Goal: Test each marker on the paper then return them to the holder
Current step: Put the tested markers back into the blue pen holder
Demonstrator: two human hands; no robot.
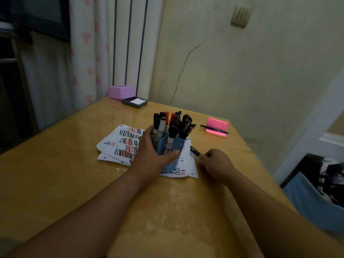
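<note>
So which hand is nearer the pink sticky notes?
Right. The right hand, gripping a marker, is in front of the notes; the left hand grips the holder, farther left.

Dim light falls on a glossy yellow wooden table point(55, 174). At twelve o'clock stands a cream wall point(260, 81) with a long crack point(183, 66) and a switch plate point(240, 16) at one. At eleven hangs a white curtain point(83, 53) with pink hearts, beside a dark window point(37, 13) at ten.
</note>
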